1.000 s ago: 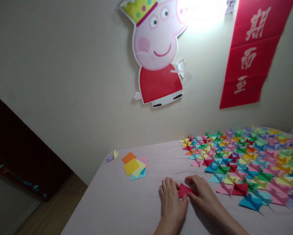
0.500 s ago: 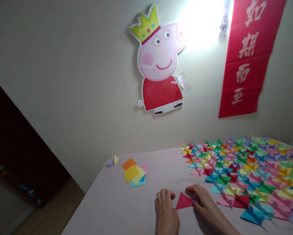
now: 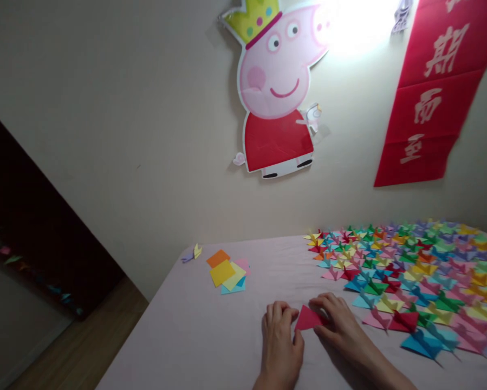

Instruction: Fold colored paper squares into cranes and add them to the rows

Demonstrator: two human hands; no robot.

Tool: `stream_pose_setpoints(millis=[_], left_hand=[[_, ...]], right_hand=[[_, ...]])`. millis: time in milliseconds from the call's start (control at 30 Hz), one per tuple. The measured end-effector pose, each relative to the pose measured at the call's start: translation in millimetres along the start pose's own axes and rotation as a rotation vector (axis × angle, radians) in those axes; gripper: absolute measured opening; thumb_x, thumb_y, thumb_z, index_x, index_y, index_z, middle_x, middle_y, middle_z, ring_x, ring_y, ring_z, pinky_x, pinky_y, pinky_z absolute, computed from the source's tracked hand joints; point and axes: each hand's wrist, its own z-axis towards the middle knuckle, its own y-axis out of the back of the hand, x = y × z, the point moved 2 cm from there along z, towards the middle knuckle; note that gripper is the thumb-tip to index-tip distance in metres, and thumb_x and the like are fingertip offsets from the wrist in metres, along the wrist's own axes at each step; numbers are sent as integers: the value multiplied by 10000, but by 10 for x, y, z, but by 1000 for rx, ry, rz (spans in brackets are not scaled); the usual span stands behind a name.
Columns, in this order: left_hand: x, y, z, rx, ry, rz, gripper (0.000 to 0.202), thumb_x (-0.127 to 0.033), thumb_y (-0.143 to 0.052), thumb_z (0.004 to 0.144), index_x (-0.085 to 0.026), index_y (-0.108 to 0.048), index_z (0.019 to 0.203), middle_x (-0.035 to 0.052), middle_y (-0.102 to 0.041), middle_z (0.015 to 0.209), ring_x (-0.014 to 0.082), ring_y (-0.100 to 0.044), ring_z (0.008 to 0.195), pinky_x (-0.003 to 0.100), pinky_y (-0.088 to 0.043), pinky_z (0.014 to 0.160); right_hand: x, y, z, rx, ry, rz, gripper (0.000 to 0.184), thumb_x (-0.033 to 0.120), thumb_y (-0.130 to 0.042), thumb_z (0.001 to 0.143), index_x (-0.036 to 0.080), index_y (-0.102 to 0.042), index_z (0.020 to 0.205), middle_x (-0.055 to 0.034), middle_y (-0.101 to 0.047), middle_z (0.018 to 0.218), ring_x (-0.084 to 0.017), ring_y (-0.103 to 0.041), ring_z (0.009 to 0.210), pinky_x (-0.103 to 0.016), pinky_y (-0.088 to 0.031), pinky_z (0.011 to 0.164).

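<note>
One folded paper: bright red-pink, lying on the pale pink cloth between the fingers of both hands, a corner pointing toward the wall.
Left hand: beside the paper's left edge, fingers bent and thumb parted from them, gripping nothing that shows; the index fingertip is just off the upper left side, the thumb tip just by the lower left corner. Whether either touches, I cannot tell.
Right hand: over the paper's right end, index finger above it and thumb below, part of the sheet hidden beneath; whether they pinch or only press, I cannot tell.
Loose sheets: orange, yellow, pale yellow, pink and blue, overlapping, well apart from the left hand.
Small folded pieces: yellow and purple, near the cloth's far left corner.
Paper cranes: many colours, in close rows to the right; the nearest stand near the right hand.
Wall: pig cutout and red banner above.
</note>
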Motion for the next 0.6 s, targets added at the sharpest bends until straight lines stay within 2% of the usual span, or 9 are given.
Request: stream_pose_setpoints(millis=[200,367,600], left_hand=[[-16,6,6,-5,-7,21,409,-47,-548,788,-284,-616,1113,9,-571,1178,208,-493,1126,339,-389,1007],[-30,26,-2,1,-23,-8,418,-33,-541,787,-275,-610,1121,12,-573,1178,206,-490,1125,331,-400,992],[-4,-2,5,-7,-20,-37,424,-38,-554,772,-261,-598,1130,14,-577,1166,215,-486,1122,349,-387,1000]], right_hand=[[-19,-14,-4,25,12,-21,234,185,-580,709,252,-673,913,-63,-644,1040,-273,-561,1002,-407,-456,910],[1,-16,-7,14,43,14,281,187,-576,729,247,-676,984,-69,-657,1072,-273,-565,1035,-412,-455,930],[73,-16,-23,13,81,-8,226,220,-584,799,253,-709,985,-82,-675,1083,-281,-577,1049,-433,-461,946]])
